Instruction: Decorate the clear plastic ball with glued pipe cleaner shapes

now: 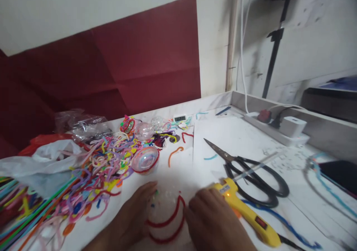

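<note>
My left hand (131,215) rests on the white table, fingers curved against the left side of a clear plastic dome (164,210) rimmed with red pipe cleaner (173,221). My right hand (214,221) is closed against the dome's right side, thumb near the red rim. A yellow glue gun (248,214) lies just right of that hand, its light glowing orange. The fingertips of both hands are partly hidden behind the dome.
A pile of coloured pipe cleaners (97,169) covers the left. A second red-rimmed dome (145,160) sits behind. Black scissors (251,173) lie right of centre, a power strip (281,130) with a white adapter at the back right, plastic bags (50,154) at left.
</note>
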A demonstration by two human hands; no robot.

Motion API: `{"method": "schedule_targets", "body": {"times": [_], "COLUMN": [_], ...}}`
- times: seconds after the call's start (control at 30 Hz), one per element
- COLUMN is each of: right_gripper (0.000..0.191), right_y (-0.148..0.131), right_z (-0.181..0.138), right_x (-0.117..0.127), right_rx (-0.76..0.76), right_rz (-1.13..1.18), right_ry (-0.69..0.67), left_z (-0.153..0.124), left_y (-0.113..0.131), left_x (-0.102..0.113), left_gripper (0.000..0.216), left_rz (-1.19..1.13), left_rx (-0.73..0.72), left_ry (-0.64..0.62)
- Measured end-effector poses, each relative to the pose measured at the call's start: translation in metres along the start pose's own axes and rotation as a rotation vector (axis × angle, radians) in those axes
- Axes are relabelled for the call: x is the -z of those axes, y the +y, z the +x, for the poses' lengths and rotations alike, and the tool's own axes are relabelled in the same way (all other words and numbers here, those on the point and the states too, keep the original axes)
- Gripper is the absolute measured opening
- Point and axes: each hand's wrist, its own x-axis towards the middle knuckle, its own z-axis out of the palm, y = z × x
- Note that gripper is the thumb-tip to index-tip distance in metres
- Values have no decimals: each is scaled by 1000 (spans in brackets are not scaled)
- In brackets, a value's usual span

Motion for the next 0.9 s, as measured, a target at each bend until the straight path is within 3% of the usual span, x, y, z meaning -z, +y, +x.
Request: {"method": "schedule_targets", "body": {"times": [0.1,0.37,0.73,0.9], "right_gripper": [21,14,8,15], "right_y": [9,3,-1,-3], "right_z": [11,18,11,10], "right_x": [-4,-7,-10,-12], "right_rx": [-74,-46,72,158], "right_rz": [-15,-72,-82,-132], "right_ry": [77,-66,-2,14], "left_z": [2,16,20,17], "left_y": [-1,7,2,6], "left_x": [3,7,-1,0], "left_gripper": [58,47,63,65], "left_rz": [-5,37,-13,-43], "left_rx": [-2,-130,-261,-275], "left_ry": [-32,-94,-81,-71]}}
